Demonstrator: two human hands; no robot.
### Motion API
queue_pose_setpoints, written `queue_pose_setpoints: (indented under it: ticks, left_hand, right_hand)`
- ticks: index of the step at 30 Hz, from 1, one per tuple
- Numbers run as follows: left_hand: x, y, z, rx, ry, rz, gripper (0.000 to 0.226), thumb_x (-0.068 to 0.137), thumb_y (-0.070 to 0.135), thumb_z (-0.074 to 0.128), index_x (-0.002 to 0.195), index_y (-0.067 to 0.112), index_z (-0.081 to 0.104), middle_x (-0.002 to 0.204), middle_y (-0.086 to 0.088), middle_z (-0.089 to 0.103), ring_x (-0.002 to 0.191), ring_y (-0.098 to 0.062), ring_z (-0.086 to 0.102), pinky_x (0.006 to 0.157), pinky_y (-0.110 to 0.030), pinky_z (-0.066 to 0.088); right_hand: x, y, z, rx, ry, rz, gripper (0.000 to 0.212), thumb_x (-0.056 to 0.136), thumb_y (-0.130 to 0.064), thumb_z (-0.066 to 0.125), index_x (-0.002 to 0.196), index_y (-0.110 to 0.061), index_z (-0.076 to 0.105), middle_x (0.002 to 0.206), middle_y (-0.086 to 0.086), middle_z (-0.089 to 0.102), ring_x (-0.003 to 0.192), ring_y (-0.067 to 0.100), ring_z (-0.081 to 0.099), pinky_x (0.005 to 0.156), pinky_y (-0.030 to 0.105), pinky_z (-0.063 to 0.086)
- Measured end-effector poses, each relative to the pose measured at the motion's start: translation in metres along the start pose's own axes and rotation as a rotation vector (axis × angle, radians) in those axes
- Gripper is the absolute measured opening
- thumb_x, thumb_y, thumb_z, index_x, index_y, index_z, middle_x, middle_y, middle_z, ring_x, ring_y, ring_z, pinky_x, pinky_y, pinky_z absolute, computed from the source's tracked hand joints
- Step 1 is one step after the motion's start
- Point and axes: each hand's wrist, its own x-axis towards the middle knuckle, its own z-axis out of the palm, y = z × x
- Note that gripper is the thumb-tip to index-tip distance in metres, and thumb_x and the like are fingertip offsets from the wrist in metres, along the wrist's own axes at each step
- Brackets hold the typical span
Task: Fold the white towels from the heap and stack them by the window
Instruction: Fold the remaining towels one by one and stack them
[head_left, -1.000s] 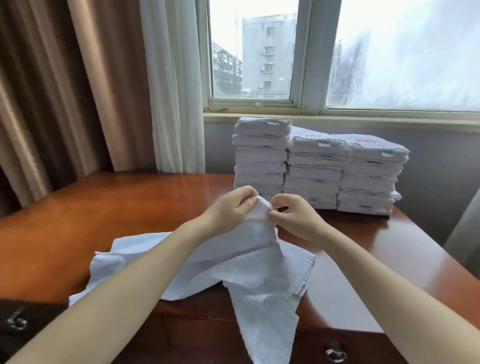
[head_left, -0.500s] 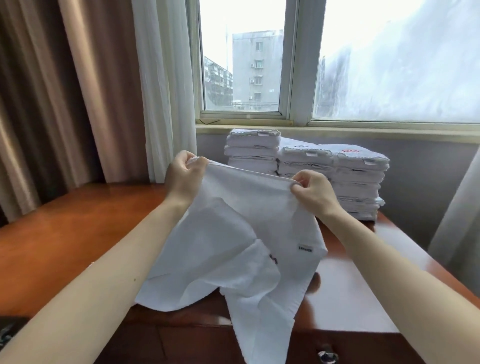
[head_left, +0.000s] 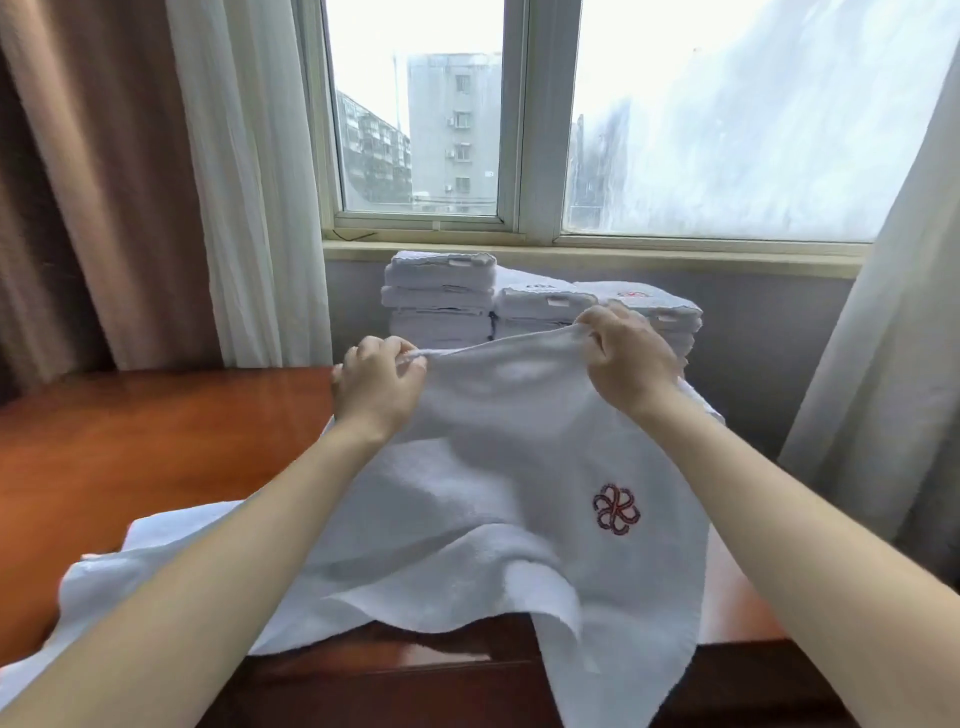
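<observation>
Both hands have pulled the towel's top edge taut between them and turned the cloth. An embroidered emblem (head_left: 615, 509) now faces the camera where a small label showed half a second ago. The left hand (head_left: 378, 387) pinches one end of the white towel (head_left: 493, 457) with curled fingers and thumb. The right hand (head_left: 627, 356) grips the other end the same way, a little higher.

Below the grip the towel hangs down, drapes on the wooden table (head_left: 156, 441) and falls over its near edge. More white cloth (head_left: 114, 571) lies under the left forearm; whether it is the same towel cannot be told. Just beyond the hands stand three stacks of folded towels (head_left: 441, 291), side by side against the wall under the window (head_left: 727, 130). Pale curtains (head_left: 249, 182) hang beside the window.
</observation>
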Motion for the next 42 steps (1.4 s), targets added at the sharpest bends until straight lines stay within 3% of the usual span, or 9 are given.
queue_pose_setpoints:
  ticks: [5, 14, 18, 21, 28, 31, 33, 35, 42]
  left_hand:
    - [-0.036, 0.017, 0.045, 0.108, -0.342, 0.287, 0.038, 0.093, 0.030, 0.057, 0.132, 0.030, 0.057, 0.132, 0.003, 0.054, 0.127, -0.021, 0.043, 0.105, -0.035, 0.028]
    - [-0.097, 0.069, 0.100, 0.061, -0.793, 0.378, 0.035, 0.091, 0.036, 0.054, 0.125, 0.032, 0.061, 0.127, 0.005, 0.059, 0.121, -0.018, 0.054, 0.095, -0.039, 0.048]
    - [-0.106, 0.075, 0.116, 0.140, -0.820, 0.378, 0.044, 0.094, 0.041, 0.047, 0.137, 0.034, 0.051, 0.131, 0.001, 0.053, 0.124, -0.021, 0.048, 0.094, -0.044, 0.048]
    - [-0.104, 0.073, 0.126, 0.127, -0.829, 0.336, 0.052, 0.096, 0.040, 0.046, 0.146, 0.028, 0.040, 0.149, 0.003, 0.041, 0.139, -0.019, 0.036, 0.106, -0.040, 0.040]
    - [-0.104, 0.060, 0.140, 0.252, -0.974, 0.379, 0.088, 0.089, 0.077, 0.027, 0.157, 0.030, -0.004, 0.165, 0.001, -0.011, 0.151, -0.013, -0.014, 0.122, -0.047, -0.006]
    - [-0.097, 0.064, 0.136, 0.264, -0.944, 0.405, 0.087, 0.084, 0.084, 0.025, 0.154, 0.033, 0.026, 0.163, -0.001, 0.017, 0.150, -0.019, 0.014, 0.120, -0.045, 0.017]
    - [-0.085, 0.075, 0.133, 0.178, -0.816, 0.355, 0.066, 0.086, 0.080, 0.029, 0.112, 0.031, 0.065, 0.121, 0.003, 0.060, 0.116, -0.020, 0.054, 0.087, -0.037, 0.046]
    - [-0.071, 0.082, 0.133, 0.125, -0.680, 0.313, 0.051, 0.093, 0.067, 0.037, 0.087, 0.025, 0.066, 0.091, 0.008, 0.063, 0.089, -0.019, 0.061, 0.066, -0.033, 0.044]
    - [-0.038, 0.062, 0.145, 0.265, -0.492, 0.234, 0.033, 0.096, 0.032, 0.051, 0.128, 0.027, 0.058, 0.125, 0.001, 0.056, 0.110, -0.023, 0.057, 0.085, -0.036, 0.049]
  right_hand:
    - [-0.029, 0.034, 0.029, -0.130, -0.393, 0.077, 0.045, 0.093, -0.023, 0.052, 0.137, -0.026, 0.054, 0.141, 0.004, 0.049, 0.132, 0.026, 0.040, 0.107, 0.038, 0.035]
    - [-0.125, 0.052, 0.037, -0.049, -0.665, 0.281, 0.025, 0.095, -0.020, 0.039, 0.117, -0.015, 0.052, 0.129, 0.010, 0.051, 0.116, 0.029, 0.051, 0.090, 0.038, 0.044]
    - [-0.144, 0.060, 0.057, -0.101, -0.726, 0.277, 0.047, 0.103, -0.035, 0.027, 0.142, -0.013, 0.038, 0.153, 0.012, 0.031, 0.146, 0.035, 0.017, 0.117, 0.054, 0.015]
    - [-0.142, 0.080, 0.068, -0.137, -0.718, 0.263, 0.062, 0.103, -0.050, 0.020, 0.158, -0.024, 0.010, 0.166, 0.003, -0.001, 0.152, 0.028, -0.012, 0.121, 0.050, -0.009]
    - [-0.117, 0.146, 0.056, -0.157, -0.723, 0.011, 0.064, 0.100, -0.061, 0.027, 0.157, -0.036, 0.013, 0.166, -0.009, 0.001, 0.152, 0.014, -0.006, 0.123, 0.038, -0.004]
    - [-0.114, 0.152, 0.050, -0.145, -0.711, -0.017, 0.062, 0.098, -0.060, 0.033, 0.155, -0.036, 0.023, 0.165, -0.009, 0.012, 0.152, 0.013, 0.006, 0.123, 0.037, 0.006]
    - [-0.109, 0.144, 0.049, -0.175, -0.627, 0.000, 0.053, 0.093, -0.059, 0.043, 0.140, -0.034, 0.048, 0.151, -0.007, 0.041, 0.140, 0.017, 0.033, 0.113, 0.035, 0.028]
    - [-0.093, 0.129, 0.046, -0.266, -0.548, 0.053, 0.037, 0.089, -0.055, 0.048, 0.108, -0.028, 0.065, 0.117, -0.007, 0.063, 0.111, 0.018, 0.055, 0.087, 0.033, 0.044]
    - [-0.042, 0.100, 0.071, -0.175, -0.435, -0.039, 0.029, 0.096, -0.026, 0.046, 0.118, -0.024, 0.063, 0.118, -0.002, 0.065, 0.116, 0.024, 0.051, 0.073, 0.031, 0.037]
